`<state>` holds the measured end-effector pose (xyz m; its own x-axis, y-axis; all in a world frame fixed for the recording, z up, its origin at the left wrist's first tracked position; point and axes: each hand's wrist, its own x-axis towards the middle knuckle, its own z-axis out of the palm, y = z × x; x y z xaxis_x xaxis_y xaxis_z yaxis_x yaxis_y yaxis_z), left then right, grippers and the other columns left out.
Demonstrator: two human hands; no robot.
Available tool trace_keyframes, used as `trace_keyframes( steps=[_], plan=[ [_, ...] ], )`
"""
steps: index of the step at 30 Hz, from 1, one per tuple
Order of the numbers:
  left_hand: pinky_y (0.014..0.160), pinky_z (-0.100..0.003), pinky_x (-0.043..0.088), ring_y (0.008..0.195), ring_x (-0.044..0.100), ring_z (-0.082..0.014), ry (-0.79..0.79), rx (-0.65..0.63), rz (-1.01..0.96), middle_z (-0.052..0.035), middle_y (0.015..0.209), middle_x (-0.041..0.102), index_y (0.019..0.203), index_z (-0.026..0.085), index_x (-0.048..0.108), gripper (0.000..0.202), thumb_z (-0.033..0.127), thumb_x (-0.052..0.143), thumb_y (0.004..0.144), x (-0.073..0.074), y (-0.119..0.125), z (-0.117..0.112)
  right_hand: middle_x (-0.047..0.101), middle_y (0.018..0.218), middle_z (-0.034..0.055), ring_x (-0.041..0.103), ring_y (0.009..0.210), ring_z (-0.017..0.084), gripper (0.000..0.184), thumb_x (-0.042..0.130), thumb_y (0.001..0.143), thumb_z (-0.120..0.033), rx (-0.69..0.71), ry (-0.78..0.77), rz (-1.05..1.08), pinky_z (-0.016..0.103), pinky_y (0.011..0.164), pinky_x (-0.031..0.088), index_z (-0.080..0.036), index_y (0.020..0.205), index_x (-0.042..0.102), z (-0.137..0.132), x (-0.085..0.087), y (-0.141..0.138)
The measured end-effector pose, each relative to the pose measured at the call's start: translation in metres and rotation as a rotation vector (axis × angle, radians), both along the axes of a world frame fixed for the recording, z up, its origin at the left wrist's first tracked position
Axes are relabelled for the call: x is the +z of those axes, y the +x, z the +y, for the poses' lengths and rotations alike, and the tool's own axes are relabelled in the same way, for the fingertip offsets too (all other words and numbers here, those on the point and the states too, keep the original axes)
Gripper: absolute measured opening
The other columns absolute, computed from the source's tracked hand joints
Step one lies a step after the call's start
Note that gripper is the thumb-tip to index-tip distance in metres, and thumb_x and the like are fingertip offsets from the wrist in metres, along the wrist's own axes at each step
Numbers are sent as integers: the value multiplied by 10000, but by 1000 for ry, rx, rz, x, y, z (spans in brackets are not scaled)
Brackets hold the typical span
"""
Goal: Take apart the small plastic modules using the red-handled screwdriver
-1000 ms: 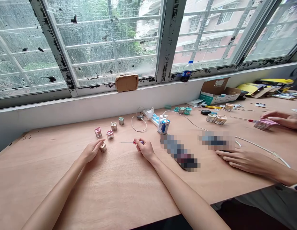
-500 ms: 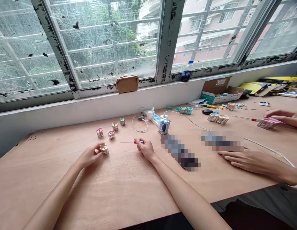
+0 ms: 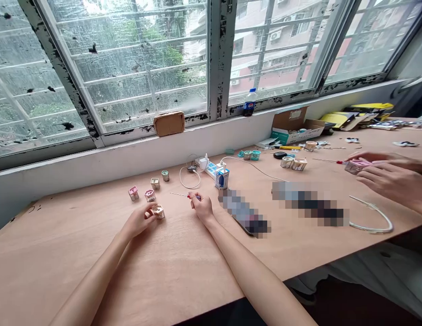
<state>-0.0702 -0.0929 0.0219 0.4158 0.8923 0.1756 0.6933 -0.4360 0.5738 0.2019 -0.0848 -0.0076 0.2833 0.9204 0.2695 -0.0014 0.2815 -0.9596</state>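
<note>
My left hand (image 3: 140,222) is closed around the side of a small cream-coloured, many-sided block (image 3: 158,211) that rests on the table, its patterned top facing up. In my right hand (image 3: 201,209) is a thin screwdriver (image 3: 193,196) with a red and dark blue handle. Its long shaft points left, and its tip is apart from the cream block, up and to the right of it. Just beyond my left hand stand a pink block (image 3: 133,193), a second pink block (image 3: 150,195), a yellowish block (image 3: 155,183) and a green block (image 3: 165,175).
A power strip (image 3: 211,168) with cables and a small blue-white carton (image 3: 221,179) stand ahead. Two blurred, phone-like objects, one nearer (image 3: 244,213), lie to the right. A co-worker's hands (image 3: 390,176) hold a pink block (image 3: 356,165) and a screwdriver (image 3: 328,160).
My left hand has slid the cream block rightward, past the front pink block and closer to my screwdriver. The co-worker's lower hand has moved from the phone-like object to their pink block. The view has shifted right.
</note>
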Motion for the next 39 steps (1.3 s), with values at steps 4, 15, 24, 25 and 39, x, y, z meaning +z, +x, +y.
trace_keyframes(
  steps=[4, 15, 24, 25, 39],
  plan=[
    [785, -320, 520, 815, 646, -178, 159, 17, 19, -62, 1126, 681, 1246, 233, 597, 392, 341, 592, 870, -7, 24, 10, 482, 429, -48, 437, 425, 121, 441, 613, 810, -606, -73, 19, 45, 247, 470, 336, -193, 655, 608, 4, -1, 3],
    [707, -280, 456, 812, 676, -214, 111, 271, 64, -41, 874, 705, 1079, 216, 626, 231, 326, 637, 875, -15, 88, 56, 484, 409, -53, 450, 403, 126, 417, 626, 805, -585, -96, 24, 94, 248, 457, 349, -195, 659, 619, 6, -3, 1],
    [740, -286, 463, 898, 666, -217, 181, 287, 57, -53, 979, 674, 1346, 208, 451, 539, 195, 624, 836, 3, 96, 81, 489, 429, -52, 465, 421, 128, 404, 606, 816, -571, -99, 32, 112, 247, 474, 368, -194, 671, 621, 6, -2, 1],
    [716, -282, 458, 873, 663, -210, 210, 267, 72, -49, 989, 663, 1341, 214, 449, 532, 195, 611, 834, 6, 93, 81, 487, 426, -53, 458, 415, 126, 403, 608, 815, -570, -100, 30, 113, 247, 467, 359, -192, 676, 623, 5, -2, 1],
    [929, -360, 486, 1126, 591, -258, 449, 89, 513, -107, 1260, 623, 1274, 210, 546, 451, 65, 452, 857, 55, 82, 151, 473, 435, -55, 438, 427, 122, 403, 607, 835, -561, -67, 11, 79, 245, 475, 335, -204, 650, 581, 2, -2, -1]
  ],
)
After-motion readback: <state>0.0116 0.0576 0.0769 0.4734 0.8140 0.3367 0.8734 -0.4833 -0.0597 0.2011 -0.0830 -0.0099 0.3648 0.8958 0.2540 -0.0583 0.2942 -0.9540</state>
